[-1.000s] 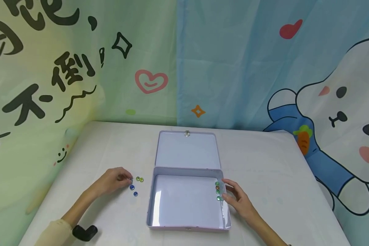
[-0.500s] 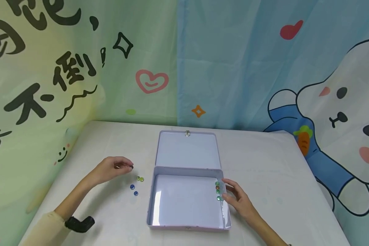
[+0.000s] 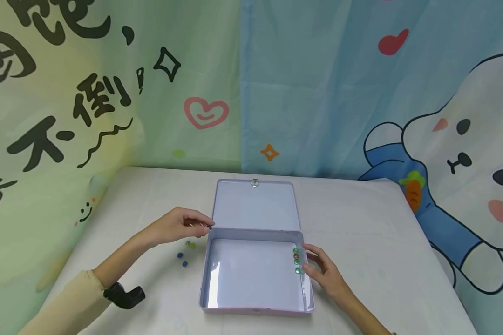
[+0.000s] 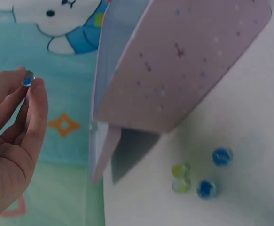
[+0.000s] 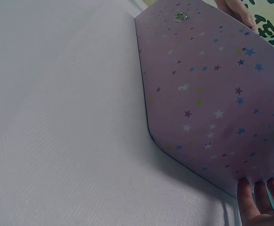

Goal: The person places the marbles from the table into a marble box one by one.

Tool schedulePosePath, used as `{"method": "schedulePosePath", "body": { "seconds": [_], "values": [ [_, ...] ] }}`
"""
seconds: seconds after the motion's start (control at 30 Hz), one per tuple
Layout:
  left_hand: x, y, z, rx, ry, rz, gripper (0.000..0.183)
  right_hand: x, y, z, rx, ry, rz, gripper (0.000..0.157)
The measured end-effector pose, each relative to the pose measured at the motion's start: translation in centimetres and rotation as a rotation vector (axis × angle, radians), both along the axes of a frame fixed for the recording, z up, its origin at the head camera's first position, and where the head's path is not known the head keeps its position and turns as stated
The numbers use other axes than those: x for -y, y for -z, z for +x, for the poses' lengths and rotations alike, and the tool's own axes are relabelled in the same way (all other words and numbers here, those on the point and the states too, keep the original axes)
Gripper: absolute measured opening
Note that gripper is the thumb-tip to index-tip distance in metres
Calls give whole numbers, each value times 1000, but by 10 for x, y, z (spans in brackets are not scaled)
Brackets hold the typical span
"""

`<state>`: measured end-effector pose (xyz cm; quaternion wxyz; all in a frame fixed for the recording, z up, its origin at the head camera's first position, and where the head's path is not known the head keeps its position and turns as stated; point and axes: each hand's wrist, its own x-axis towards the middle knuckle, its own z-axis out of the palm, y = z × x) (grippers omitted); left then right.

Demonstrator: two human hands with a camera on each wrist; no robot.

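My left hand [image 3: 178, 226] pinches a small glass marble [image 4: 28, 78], clear with blue, between thumb and fingertips, at the left rim of the box near the hinge. The box [image 3: 255, 312] is a shallow lilac tin, its lid [image 3: 255, 204] laid back; stars dot its outside. Against its inner right wall sit several green marbles [image 3: 297, 270] and a brown marble [image 3: 296, 256]. My right hand [image 3: 328, 274] touches the outside of that wall, fingers extended. Left of the box, two blue marbles [image 4: 222, 156] and two yellow-green marbles [image 4: 181, 178] lie on the table.
A white cloth covers the table [image 3: 360, 223]. Behind it hangs a printed curtain [image 3: 293, 83] with a cartoon rabbit. The lid's metal clasp [image 3: 255, 183] is at its far edge. A black strap [image 3: 124, 296] is on my left wrist.
My left hand has lifted the marble off the table and carried it right, from beside the loose marbles to the box's left rim. My right hand has stayed at the box.
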<state>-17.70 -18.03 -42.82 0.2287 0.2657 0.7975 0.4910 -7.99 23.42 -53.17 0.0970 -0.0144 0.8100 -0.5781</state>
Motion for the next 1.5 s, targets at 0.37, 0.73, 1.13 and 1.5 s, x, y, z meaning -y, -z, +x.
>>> {"method": "schedulePosePath", "body": {
  "seconds": [0.37, 0.73, 1.13, 1.5],
  "values": [
    [-51, -15, -4, -142, 190, -64, 22, 1, -1, 1, -3, -3, -5, 49],
    [-126, -41, -14, -254, 483, -160, 14, 0, -1, 0, -19, -1, 3, 49],
    [-186, -12, -12, -259, 589, -302, 12, 0, -1, 1, 23, 0, -22, 50],
    [-216, 22, -4, -275, 621, -442, 12, -1, 1, 1, 7, 4, -14, 49]
  ]
}}
